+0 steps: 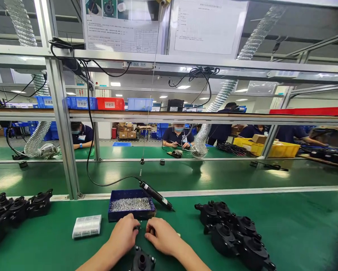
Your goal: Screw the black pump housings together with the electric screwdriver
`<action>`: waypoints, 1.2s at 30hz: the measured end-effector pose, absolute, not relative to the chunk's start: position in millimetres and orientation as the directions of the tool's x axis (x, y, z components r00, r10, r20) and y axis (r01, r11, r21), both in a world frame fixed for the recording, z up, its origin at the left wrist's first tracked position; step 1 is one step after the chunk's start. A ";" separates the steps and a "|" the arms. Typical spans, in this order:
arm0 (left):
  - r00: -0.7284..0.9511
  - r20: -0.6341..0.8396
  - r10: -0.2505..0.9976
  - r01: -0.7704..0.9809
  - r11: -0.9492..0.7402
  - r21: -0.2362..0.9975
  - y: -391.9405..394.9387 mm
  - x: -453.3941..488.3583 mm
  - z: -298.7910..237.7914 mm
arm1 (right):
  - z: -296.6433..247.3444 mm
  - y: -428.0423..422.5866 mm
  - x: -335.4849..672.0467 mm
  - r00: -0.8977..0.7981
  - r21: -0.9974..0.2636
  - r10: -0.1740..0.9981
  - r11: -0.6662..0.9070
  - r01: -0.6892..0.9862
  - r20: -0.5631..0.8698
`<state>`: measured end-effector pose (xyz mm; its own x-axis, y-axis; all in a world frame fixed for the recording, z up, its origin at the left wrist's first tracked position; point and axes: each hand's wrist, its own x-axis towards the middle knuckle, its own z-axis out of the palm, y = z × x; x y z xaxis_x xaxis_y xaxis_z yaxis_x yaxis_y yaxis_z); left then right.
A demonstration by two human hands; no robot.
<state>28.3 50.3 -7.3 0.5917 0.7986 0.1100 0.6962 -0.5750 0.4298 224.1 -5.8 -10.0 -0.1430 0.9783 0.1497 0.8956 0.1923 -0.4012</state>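
Note:
My left hand [124, 232] is just in front of a dark blue box [115, 216] of small shiny metal pieces [132, 204], which look like screws. Its fingers are curled toward the thumb, and a few tiny metal bits [140, 226] show at the fingertips; whether they are held or lie on the table is unclear. Close by on the right, my right hand [162, 235] is closed with bent fingers, and what it pinches is hidden. Below and between both hands stands a black plastic housing [142, 260] with a round spout, touched by neither hand as far as I see.
An electric screwdriver [157, 195] leans on the box's right edge, its cable running up left. Several black housings are grouped at right [236, 233] and left [18, 209]. A white packet [87, 226] lies left of the box. A metal post [62, 135] rises behind; people work beyond.

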 end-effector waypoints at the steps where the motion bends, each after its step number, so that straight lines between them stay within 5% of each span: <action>1: 0.589 0.101 0.802 0.700 -0.569 0.431 48.3 24.4 -6.1 | -8.9 -7.3 223.8 -0.149 -0.399 0.978 0.195 0.896 0.143; 9: 0.592 -0.009 0.806 0.730 -0.531 0.429 30.9 5.2 -1.4 | -9.4 -13.2 218.2 -0.161 -0.392 0.977 0.205 0.897 0.143; 14: 0.607 0.005 0.795 0.718 -0.551 0.426 29.1 6.1 -6.1 | 2.1 -20.9 209.6 -0.107 -0.446 0.956 0.224 0.867 0.274; 19: 0.656 0.013 0.755 0.711 -0.624 0.323 28.5 9.3 -9.5 | 9.7 -42.5 188.0 -0.309 -0.524 0.684 0.716 0.461 0.661; 22: 0.680 -0.031 0.733 0.712 -0.649 0.267 26.7 9.5 -6.7 | 7.0 -50.8 174.0 -0.443 -0.499 0.579 0.815 0.294 0.685; 29: 0.725 -0.085 0.684 0.647 -0.632 0.426 32.6 8.7 -1.5 | 2.3 -51.1 167.2 -0.503 -0.526 0.624 0.779 0.340 0.598; 36: 0.628 -0.072 0.775 0.594 -0.418 0.687 28.0 -2.4 -10.0 | 4.6 -47.8 174.8 -0.446 -0.567 0.678 0.735 0.374 0.584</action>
<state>-2.4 28.0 -10.0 0.6282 0.7748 -0.0717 0.5940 -0.4180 0.6873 174.8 -47.8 4.6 -0.4462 0.6777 0.5844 0.3735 0.7345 -0.5665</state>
